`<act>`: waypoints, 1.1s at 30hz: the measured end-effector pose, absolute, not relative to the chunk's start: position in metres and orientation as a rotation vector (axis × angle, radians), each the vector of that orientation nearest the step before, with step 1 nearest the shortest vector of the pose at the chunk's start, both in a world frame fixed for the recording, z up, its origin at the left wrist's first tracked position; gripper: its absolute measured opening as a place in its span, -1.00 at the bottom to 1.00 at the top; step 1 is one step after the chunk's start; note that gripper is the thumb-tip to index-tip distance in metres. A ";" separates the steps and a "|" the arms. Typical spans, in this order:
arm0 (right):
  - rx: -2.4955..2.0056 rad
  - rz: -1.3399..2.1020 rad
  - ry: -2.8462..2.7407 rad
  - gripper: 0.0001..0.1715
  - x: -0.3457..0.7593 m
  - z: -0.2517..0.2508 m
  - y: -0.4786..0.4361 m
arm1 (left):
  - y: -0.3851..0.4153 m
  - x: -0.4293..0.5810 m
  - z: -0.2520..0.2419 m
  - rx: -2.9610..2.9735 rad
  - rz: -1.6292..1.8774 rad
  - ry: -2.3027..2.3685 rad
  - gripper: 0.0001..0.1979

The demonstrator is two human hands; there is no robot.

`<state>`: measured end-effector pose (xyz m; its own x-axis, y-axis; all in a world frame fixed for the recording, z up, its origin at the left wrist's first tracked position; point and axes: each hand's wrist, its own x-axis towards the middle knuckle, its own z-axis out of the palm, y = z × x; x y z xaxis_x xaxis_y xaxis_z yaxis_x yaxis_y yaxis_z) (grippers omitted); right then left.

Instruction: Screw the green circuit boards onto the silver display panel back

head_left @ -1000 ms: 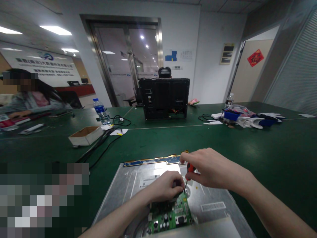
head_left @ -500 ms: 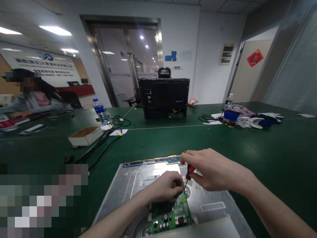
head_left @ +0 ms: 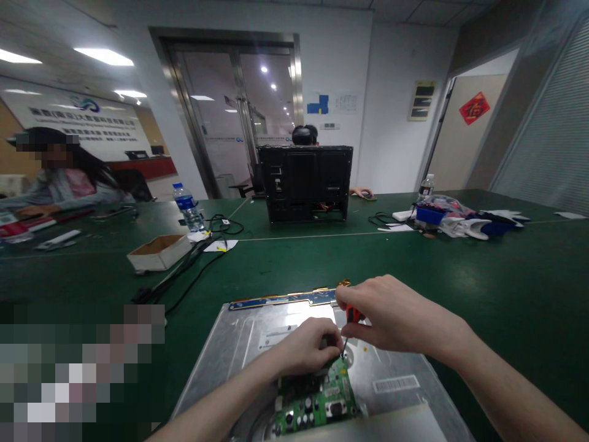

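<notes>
A silver metal panel (head_left: 396,368) lies on the green table, with a green circuit board (head_left: 329,393) on it near the bottom of the view. My right hand (head_left: 386,313) grips a red and black screwdriver (head_left: 353,314), its shaft pointing down to the board's upper right corner. Close beside the tip, my left hand (head_left: 313,347) has its fingers pressed together at the board's upper edge; what they hold, if anything, is hidden. A narrow blue circuit strip (head_left: 280,300) runs along the panel's far edge.
Beyond the panel stands a black cabinet-like device (head_left: 306,184), a person behind it. A small open box (head_left: 159,253), black cables (head_left: 197,255) and a water bottle (head_left: 186,207) are at left. Bags and a blue container (head_left: 429,215) lie at right. Another person sits far left.
My right thumb and fingers have shifted slightly around the screwdriver handle, the thumb a little higher. My left hand stays in place. Behind the black device, the other person's hand has moved.
</notes>
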<state>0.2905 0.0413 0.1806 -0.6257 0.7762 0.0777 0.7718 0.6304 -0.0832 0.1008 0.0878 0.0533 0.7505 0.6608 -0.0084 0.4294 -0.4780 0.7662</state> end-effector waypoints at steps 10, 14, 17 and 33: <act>-1.217 0.186 -2.751 -0.79 0.294 0.182 0.036 | 0.088 0.102 0.050 2.142 0.346 0.783 -0.85; -1.226 0.189 -2.744 -0.79 0.293 0.184 0.036 | 0.087 0.102 0.053 2.143 0.340 0.793 -0.84; -1.235 0.174 -2.744 -0.78 0.293 0.183 0.037 | 0.087 0.102 0.054 2.143 0.341 0.813 -0.85; -1.248 0.096 -2.724 -0.80 0.291 0.179 0.041 | 0.088 0.101 0.052 2.167 0.363 0.829 -0.93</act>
